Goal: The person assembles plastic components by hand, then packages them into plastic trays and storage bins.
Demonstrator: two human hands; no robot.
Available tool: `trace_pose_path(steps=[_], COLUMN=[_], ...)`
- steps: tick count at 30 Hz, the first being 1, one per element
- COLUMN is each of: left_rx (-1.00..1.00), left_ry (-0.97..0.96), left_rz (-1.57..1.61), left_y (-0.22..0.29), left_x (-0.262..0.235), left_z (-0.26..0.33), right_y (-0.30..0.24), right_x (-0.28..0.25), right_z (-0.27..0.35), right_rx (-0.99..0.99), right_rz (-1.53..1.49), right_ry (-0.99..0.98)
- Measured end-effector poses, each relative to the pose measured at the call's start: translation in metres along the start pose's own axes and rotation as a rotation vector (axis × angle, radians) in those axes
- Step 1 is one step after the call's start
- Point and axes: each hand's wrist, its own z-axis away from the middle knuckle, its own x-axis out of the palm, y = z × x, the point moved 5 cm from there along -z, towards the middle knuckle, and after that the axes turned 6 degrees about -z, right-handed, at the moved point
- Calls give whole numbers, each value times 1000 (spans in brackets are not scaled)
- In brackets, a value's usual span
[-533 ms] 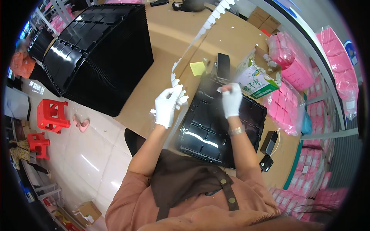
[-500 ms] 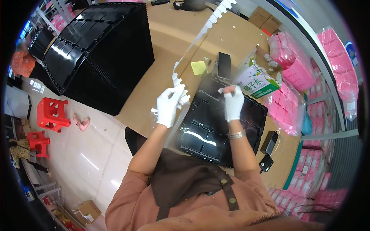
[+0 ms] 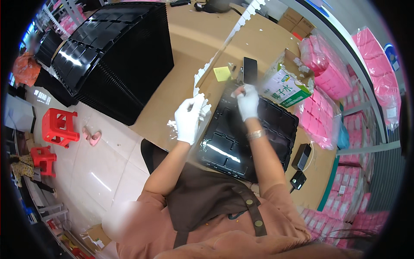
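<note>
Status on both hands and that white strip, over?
Left hand gripping white strip. Right hand over black tray, blurred, grip unclear. Black phone just beyond right hand.

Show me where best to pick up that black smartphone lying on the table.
Probably by both long edges: the smartphone is a slim slab lying flat. Coming from above, toward its far end, seems best, as the right hand is close to its near end.

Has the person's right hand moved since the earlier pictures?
Yes: the right hand has moved left, farther from the green-and-white carton, which has stayed put.
</note>
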Motion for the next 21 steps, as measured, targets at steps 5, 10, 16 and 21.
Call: trace_pose_path(steps=[5,10,16,21], left_rx=[43,25,4,-32], left_ry=[1,2,-21,-29], left_rz=[42,16,-26,36], left_y=[2,1,1,-3], left_x=[-5,-9,0,-2], left_z=[6,6,-1,-3], right_y=[26,29,17,2], right_x=[18,25,16,-43], right_z=[-28,-32,-24,8], right_rx=[-40,-168,-237,-162], right_rz=[326,403,416,-116], right_ry=[-115,-140,-190,204])
